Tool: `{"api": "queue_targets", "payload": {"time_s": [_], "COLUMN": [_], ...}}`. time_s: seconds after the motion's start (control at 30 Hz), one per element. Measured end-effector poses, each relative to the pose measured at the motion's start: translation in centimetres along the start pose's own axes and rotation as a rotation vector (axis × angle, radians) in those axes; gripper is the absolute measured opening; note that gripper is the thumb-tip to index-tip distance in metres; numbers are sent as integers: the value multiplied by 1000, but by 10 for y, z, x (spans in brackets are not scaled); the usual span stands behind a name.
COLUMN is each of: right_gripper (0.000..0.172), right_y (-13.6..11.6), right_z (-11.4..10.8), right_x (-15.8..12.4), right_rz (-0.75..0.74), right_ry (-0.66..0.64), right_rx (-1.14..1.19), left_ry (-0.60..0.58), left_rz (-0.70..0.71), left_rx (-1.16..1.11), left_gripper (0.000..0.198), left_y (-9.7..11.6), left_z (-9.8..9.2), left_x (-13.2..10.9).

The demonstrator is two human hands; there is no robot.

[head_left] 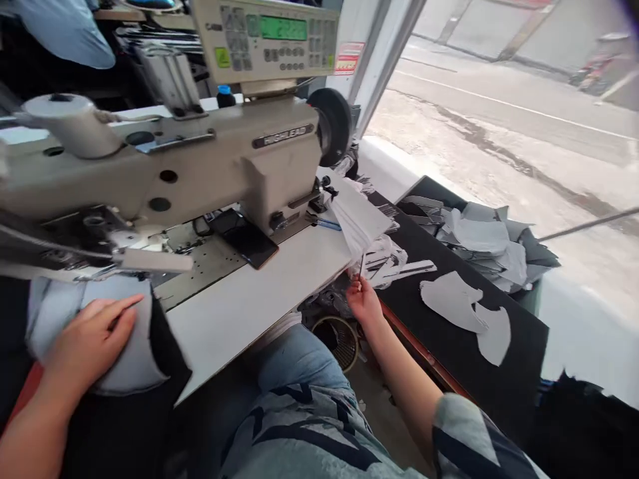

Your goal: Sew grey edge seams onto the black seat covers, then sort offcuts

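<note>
My left hand (92,339) lies flat with fingers stretched on a pale grey fabric piece (60,309) under the head of a beige sewing machine (164,166). My right hand (363,301) reaches down past the edge of the white machine table (259,293), fingers pinched on the lower end of a hanging stack of white fabric pieces (357,223). What lies inside the pinch beyond that edge is hard to make out.
A black side table (449,352) on the right carries cut grey pieces (466,309) and a heap of grey and black offcuts (492,243). A dark phone (244,239) lies on the machine bed. A control panel (267,40) stands above. A round fan (339,339) sits below.
</note>
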State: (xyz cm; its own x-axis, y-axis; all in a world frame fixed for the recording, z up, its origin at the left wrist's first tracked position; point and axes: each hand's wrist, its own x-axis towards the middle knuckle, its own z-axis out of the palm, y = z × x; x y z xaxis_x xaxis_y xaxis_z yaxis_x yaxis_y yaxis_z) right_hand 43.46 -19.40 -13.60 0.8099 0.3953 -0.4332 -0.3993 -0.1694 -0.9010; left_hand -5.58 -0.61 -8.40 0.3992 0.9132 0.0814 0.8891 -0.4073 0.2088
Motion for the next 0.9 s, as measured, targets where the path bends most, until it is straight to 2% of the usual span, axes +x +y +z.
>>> {"api": "queue_targets", "payload": {"time_s": [0.03,0.1,0.17,0.2,0.23,0.3,0.37,0.43,0.47,0.53,0.57,0.63,0.7,0.77,0.9], "right_gripper": [14,11,7,13,19,21,17,21,23,21,21,25,26,26,24], "right_y": [9,20,16,10,3,-8,-10,-2,3,14,18,22,23,23,27], "right_z": [6,18,41,59,82,137,190,230,242,251,250,242,232,225,218], "right_x": [-26,-74,-109,-122,-133,-151,-164,-171,-173,-173,-172,-173,-177,-185,-199], "right_rz": [-27,-324,-791,-1063,-1313,-1673,-1875,-1973,-1974,-1874,-1811,-1763,-1818,-1881,-1967], "right_ry": [-61,-306,-682,-868,-973,-1014,-984,-996,-1013,-1065,-1109,-1188,-1230,-1219,-1234], "right_rx": [4,-61,-282,-373,-434,-491,-532,-601,-646,-770,-819,-853,-839,-853,-936], "left_ry": [-1,-16,97,152,201,261,270,294,320,365,359,267,123,3,-91], "left_rz": [-3,27,104,164,243,405,522,534,499,359,277,146,60,1,-40], "left_rx": [-15,-20,-41,-54,-68,-110,-162,-211,-231,-255,-250,-190,-69,73,250], "left_gripper": [49,46,42,40,38,35,33,31,29,27,27,28,29,28,31], "left_y": [12,31,40,42,43,45,46,46,46,44,43,43,47,55,69], "left_z": [-7,-17,-18,-17,-16,-14,-14,-13,-12,-10,-10,-11,-16,-22,-33], "left_x": [-3,-7,-9,-11,-13,-18,-24,-28,-28,-28,-26,-22,-18,-14,-11]}}
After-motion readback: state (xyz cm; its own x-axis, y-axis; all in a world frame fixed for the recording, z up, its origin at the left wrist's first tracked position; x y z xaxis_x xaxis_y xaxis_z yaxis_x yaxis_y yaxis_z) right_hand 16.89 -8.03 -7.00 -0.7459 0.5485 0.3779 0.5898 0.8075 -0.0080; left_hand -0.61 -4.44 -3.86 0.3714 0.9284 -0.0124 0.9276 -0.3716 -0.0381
